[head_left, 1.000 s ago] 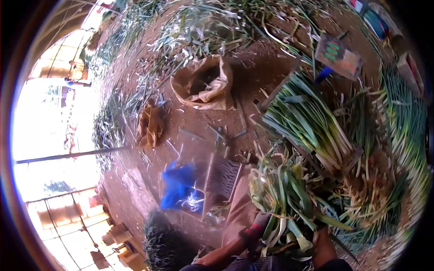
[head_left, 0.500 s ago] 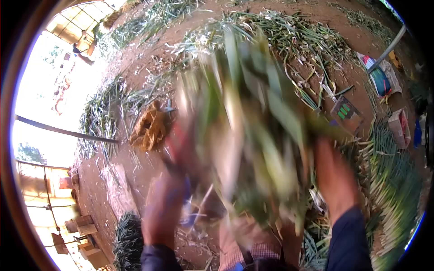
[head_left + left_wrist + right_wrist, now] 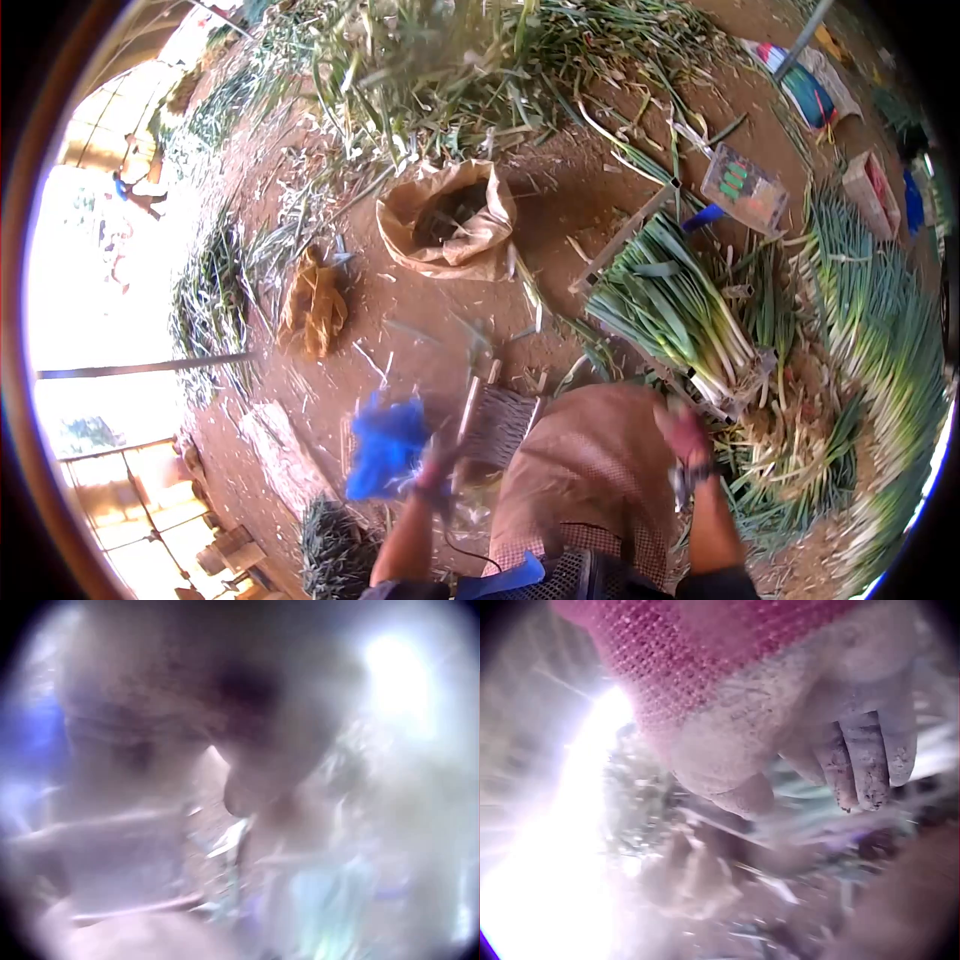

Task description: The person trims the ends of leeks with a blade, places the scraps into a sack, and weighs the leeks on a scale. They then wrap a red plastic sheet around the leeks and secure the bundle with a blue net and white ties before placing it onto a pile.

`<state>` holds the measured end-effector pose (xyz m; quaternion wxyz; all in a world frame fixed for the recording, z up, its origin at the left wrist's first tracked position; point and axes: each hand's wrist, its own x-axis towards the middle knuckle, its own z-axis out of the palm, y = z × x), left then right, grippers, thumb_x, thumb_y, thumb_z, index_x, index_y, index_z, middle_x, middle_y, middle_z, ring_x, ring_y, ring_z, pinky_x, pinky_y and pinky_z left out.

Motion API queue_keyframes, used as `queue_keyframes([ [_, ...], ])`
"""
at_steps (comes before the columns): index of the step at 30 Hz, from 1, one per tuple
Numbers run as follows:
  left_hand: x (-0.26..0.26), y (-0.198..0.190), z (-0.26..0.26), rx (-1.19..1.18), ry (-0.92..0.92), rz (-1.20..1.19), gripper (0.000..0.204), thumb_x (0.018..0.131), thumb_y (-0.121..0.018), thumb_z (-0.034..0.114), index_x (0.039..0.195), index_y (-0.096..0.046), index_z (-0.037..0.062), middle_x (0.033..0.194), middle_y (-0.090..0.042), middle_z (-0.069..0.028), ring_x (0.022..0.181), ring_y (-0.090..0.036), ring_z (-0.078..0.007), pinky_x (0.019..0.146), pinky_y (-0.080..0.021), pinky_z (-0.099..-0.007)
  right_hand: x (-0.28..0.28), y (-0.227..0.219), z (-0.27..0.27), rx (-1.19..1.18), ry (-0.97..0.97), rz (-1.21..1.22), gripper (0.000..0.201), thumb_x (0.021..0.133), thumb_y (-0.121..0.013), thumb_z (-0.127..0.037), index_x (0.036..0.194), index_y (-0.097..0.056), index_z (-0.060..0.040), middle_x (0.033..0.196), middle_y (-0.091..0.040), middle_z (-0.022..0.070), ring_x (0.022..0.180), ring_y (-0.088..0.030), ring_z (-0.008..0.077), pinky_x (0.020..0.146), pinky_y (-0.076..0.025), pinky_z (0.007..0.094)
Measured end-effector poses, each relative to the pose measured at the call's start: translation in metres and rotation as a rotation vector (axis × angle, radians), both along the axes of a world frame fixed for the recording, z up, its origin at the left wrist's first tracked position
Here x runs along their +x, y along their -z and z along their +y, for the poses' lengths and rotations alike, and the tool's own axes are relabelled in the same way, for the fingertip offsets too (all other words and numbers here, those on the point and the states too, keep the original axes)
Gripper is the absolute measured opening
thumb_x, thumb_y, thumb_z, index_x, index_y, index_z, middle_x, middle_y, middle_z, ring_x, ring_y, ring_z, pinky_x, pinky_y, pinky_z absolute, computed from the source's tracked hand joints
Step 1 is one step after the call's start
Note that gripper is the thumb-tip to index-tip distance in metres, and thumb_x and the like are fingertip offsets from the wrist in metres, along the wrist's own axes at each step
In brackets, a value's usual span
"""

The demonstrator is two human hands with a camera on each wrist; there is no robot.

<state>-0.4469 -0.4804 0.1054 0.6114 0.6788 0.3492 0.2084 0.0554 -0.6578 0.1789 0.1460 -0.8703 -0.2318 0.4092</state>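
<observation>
Left hand [image 3: 437, 465] blurred in head and wrist views, cannot tell if fingers are apart or clamped; it's beside a blue plastic bag [image 3: 385, 445] and a woven-seat stool [image 3: 497, 425]. Right hand [image 3: 684, 436], in a pink knit glove [image 3: 712, 664], has fingers loosely bent, thumb apart from them, at the right edge of the brown lap cloth [image 3: 585, 450]. Leek bundle [image 3: 665, 285] lies just past the right hand, roots toward the person. Brown sack [image 3: 450, 265] stands mouth-up ahead; leaf trimmings [image 3: 450, 80] heaped behind it.
</observation>
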Motion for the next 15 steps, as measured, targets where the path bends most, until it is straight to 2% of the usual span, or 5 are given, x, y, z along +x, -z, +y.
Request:
queue_keyframes([
  [1, -0.058, 0.065, -0.059, 0.133, 0.149, 0.67, 0.021, 0.099, -0.055, 0.015, 0.117, -0.065, 0.0172, 0.091, -0.065, -0.0034, 0.081, -0.062, -0.019, 0.071, -0.052, -0.0334, -0.003, 0.088, -0.103, -0.065, -0.764, -0.25, 0.042, 0.097, -0.059, -0.042, 0.119, -0.066, -0.0073, 0.109, -0.07, 0.0226, 0.1, -0.068, 0.0395, 0.085, -0.053, 0.0474],
  [2, -0.095, 0.084, -0.101, 0.528, 0.522, 0.793, 0.03, 0.095, -0.057, 0.012, 0.123, -0.065, 0.0194, 0.091, -0.068, -0.0044, 0.085, -0.067, -0.0229, 0.074, -0.055, -0.0362, -0.026, 0.042, -0.139, -0.162, -0.15, 0.101, 0.035, 0.095, -0.059, -0.036, 0.115, -0.067, -0.0084, 0.104, -0.071, 0.0216, 0.101, -0.068, 0.0394, 0.086, -0.054, 0.0502],
  [4, -0.063, 0.011, -0.126, 0.406, 0.904, 0.948, 0.029, 0.092, -0.063, 0.015, 0.12, -0.068, 0.0193, 0.088, -0.069, -0.0023, 0.078, -0.069, -0.0208, 0.067, -0.054, -0.0355, -0.064, 0.119, -0.325, -0.456, -0.391, 0.092, 0.039, 0.088, -0.067, -0.035, 0.12, -0.068, -0.0141, 0.112, -0.071, 0.0205, 0.108, -0.068, 0.0373, 0.092, -0.053, 0.0507],
  [8, -0.109, 0.068, -0.131, -0.103, 0.138, 0.159, 0.019, 0.095, -0.068, 0.024, 0.112, -0.071, 0.0177, 0.084, -0.07, -0.0002, 0.072, -0.067, -0.0181, 0.064, -0.051, -0.0327, -0.12, 0.084, -0.438, -0.419, -0.398, -0.149, 0.035, 0.082, -0.069, -0.023, 0.114, -0.068, -0.0082, 0.109, -0.069, 0.0226, 0.103, -0.069, 0.0371, 0.088, -0.054, 0.0517],
  [15, 0.161, 0.018, 0.026, -0.095, 0.371, 0.578, 0.022, 0.102, -0.058, 0.025, 0.11, -0.07, 0.0082, 0.095, -0.066, 0.0007, 0.074, -0.058, -0.0082, 0.062, -0.043, -0.0204, -0.155, 0.14, -0.337, 0.039, 0.272, 0.145, 0.025, 0.084, -0.067, -0.028, 0.102, -0.065, -0.0108, 0.092, -0.062, 0.0142, 0.085, -0.062, 0.0319, 0.074, -0.049, 0.0467],
])
